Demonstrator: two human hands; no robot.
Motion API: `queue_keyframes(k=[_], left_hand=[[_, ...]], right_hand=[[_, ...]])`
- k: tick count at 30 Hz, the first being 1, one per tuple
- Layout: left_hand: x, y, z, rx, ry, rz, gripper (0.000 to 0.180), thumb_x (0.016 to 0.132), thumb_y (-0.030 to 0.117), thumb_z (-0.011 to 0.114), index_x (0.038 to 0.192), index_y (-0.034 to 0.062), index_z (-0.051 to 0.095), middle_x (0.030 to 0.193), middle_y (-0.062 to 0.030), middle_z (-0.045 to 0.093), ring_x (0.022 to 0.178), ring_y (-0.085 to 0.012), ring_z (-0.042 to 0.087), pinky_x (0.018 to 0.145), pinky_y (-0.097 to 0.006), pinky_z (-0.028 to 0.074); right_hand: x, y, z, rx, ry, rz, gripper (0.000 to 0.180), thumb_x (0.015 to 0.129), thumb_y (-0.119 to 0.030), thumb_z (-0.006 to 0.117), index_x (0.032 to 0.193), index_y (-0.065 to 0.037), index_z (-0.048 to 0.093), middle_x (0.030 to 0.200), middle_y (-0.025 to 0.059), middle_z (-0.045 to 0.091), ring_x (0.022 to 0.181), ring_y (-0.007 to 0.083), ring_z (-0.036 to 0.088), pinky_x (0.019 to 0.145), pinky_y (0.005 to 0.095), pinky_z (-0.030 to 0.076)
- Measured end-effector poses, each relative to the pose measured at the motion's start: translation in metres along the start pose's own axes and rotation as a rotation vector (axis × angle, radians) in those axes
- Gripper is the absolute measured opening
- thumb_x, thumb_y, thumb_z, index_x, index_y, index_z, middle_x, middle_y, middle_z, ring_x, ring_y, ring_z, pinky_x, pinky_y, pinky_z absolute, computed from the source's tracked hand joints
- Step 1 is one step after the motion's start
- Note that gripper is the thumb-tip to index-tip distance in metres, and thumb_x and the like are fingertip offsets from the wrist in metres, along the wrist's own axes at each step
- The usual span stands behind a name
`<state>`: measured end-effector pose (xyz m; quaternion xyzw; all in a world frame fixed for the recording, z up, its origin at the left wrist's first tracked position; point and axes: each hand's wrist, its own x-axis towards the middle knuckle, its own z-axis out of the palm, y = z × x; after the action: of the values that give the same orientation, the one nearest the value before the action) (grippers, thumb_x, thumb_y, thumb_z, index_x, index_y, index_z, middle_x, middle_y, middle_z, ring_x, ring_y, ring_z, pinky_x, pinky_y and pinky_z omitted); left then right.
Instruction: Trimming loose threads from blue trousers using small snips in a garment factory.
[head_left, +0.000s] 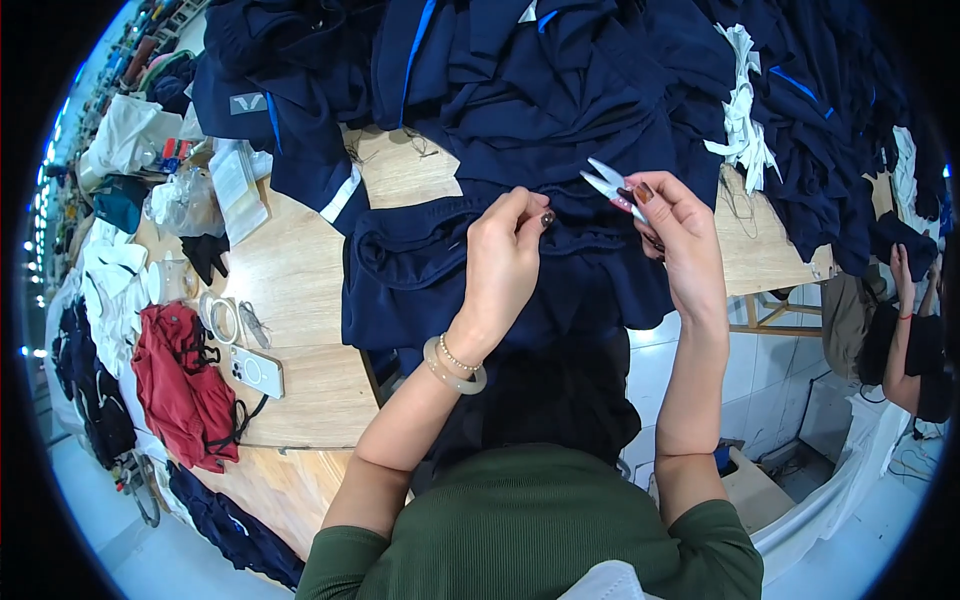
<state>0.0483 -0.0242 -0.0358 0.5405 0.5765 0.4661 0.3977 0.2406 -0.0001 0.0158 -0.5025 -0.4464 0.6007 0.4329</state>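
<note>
A navy garment [410, 308] with a gathered waistband lies across the table edge in front of me. Over that waistband my left hand [505, 255] is closed, thumb and fingertips pinched together; whatever is between them is too small to make out. My right hand [685, 235] grips a pair of thread snips [607, 180] with pale metal blades and a reddish handle. The blades are apart and point up and left, above the dark cloth, a short way right of my left fingertips.
A large heap of navy garments [560, 90] covers the far side of the table [310, 300]. White fabric strips [742, 110] lie on it. To the left are a phone [257, 372], a tape roll [222, 318] and a red bag [180, 385]. Another person [905, 340] handles dark cloth at far right.
</note>
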Motion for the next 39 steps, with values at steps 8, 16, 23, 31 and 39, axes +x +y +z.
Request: queue_keyframes(k=[8, 16, 23, 31, 39], left_hand=[[-0.016, 0.003, 0.002, -0.206, 0.035, -0.069, 0.002, 0.092, -0.009, 0.06, 0.09, -0.0075, 0.06, 0.112, -0.014, 0.065, 0.089, -0.0127, 0.065, 0.079, -0.024, 0.054], [-0.02, 0.0, 0.0, -0.27, 0.04, -0.092, 0.003, 0.093, -0.007, 0.06, 0.092, -0.0053, 0.062, 0.115, -0.0135, 0.065, 0.101, -0.0151, 0.065, 0.087, -0.024, 0.051], [-0.02, 0.005, 0.0, -0.246, 0.035, -0.104, 0.003, 0.092, -0.007, 0.062, 0.09, -0.0057, 0.064, 0.115, -0.0114, 0.064, 0.1, -0.0145, 0.065, 0.084, -0.023, 0.052], [-0.02, 0.005, 0.0, -0.256, 0.037, -0.106, 0.002, 0.091, -0.007, 0.063, 0.09, -0.0061, 0.065, 0.115, -0.0108, 0.063, 0.099, -0.0134, 0.065, 0.083, -0.022, 0.052], [-0.021, 0.006, 0.0, -0.246, 0.04, -0.1, 0.002, 0.091, -0.008, 0.063, 0.091, -0.0065, 0.065, 0.115, -0.0114, 0.064, 0.099, -0.0139, 0.066, 0.083, -0.023, 0.053]], right_hand=[[-0.001, -0.006, 0.008, -0.33, -0.023, -0.157, 0.018, 0.096, -0.014, 0.065, 0.105, 0.002, 0.065, 0.082, 0.0004, 0.067, 0.073, 0.0075, 0.064, 0.065, 0.0203, 0.048], [0.009, -0.011, 0.006, -0.799, 0.012, -0.255, 0.034, 0.099, -0.03, 0.06, 0.093, 0.003, 0.071, 0.072, 0.0117, 0.068, 0.069, 0.0163, 0.068, 0.064, 0.0306, 0.049], [0.026, -0.01, 0.008, -0.832, -0.074, -0.039, 0.049, 0.092, -0.04, 0.066, 0.073, 0.004, 0.072, 0.058, 0.0126, 0.063, 0.055, 0.0162, 0.059, 0.057, 0.0306, 0.044], [0.026, -0.015, 0.027, -0.959, -0.078, -0.011, 0.041, 0.09, -0.034, 0.067, 0.075, 0.003, 0.074, 0.057, 0.0174, 0.063, 0.056, 0.0288, 0.066, 0.059, 0.0353, 0.049], [0.026, -0.016, 0.03, -1.002, -0.074, 0.003, 0.041, 0.09, -0.034, 0.067, 0.077, 0.004, 0.075, 0.058, 0.0185, 0.064, 0.056, 0.0304, 0.066, 0.059, 0.0361, 0.05]])
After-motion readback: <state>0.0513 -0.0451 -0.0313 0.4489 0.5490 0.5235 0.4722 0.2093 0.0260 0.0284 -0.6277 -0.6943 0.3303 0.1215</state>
